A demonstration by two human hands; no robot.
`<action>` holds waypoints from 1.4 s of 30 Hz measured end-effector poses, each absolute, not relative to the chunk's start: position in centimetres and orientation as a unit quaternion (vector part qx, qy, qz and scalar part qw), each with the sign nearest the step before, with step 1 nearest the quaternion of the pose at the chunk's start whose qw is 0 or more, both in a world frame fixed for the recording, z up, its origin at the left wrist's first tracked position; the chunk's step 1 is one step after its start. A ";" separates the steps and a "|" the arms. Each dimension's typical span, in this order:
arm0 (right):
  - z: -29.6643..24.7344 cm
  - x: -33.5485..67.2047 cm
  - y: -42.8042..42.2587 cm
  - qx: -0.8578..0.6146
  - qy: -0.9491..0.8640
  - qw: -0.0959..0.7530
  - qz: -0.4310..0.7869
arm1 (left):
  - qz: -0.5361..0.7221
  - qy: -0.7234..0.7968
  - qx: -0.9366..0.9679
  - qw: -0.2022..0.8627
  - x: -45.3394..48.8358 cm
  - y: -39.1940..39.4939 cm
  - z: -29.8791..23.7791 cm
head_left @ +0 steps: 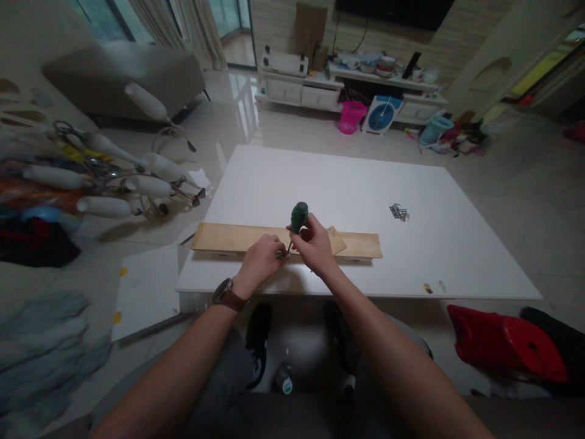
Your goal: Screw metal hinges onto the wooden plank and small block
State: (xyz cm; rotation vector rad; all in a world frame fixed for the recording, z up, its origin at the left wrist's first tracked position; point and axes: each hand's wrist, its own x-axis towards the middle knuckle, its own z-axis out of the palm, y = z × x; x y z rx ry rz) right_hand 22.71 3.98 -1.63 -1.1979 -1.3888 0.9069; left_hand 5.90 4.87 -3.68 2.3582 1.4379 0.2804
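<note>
Screwdriver (298, 218), green-handled, stands nearly upright over the wooden board (228, 237), tip down at the board's near edge. The right hand (314, 245) is wrapped closed around the lower handle and shank, with the rounded handle top left free above the fist; that grip suits pressing down and twisting. The left hand (260, 258) is pinched closed right at the tip, fingers touching the board; it seems to steady a small metal part there, too small to identify. A wristwatch (227, 294) sits on the left wrist.

The board lies flat along the near edge of the white table (329, 183), long side parallel to that edge, probably to keep the work within easy reach of both hands. A second, shorter wooden piece (337, 240) overlaps the board just right of the right hand.

A small cluster of metal hardware (399, 212) lies well apart, toward the table's right side. Two tiny items (433, 286) rest at the near edge, right of the board.
</note>
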 end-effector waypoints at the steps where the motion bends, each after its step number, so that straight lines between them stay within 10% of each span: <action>1: -1.6 22.7 4.0 -0.500 -0.580 0.520 0.378 | 0.098 0.510 0.835 0.183 5.9 4.9 -3.6; 42: -1.3 22.6 3.8 -0.508 -0.579 0.514 0.378 | 0.088 0.513 0.836 0.173 5.9 5.0 -4.0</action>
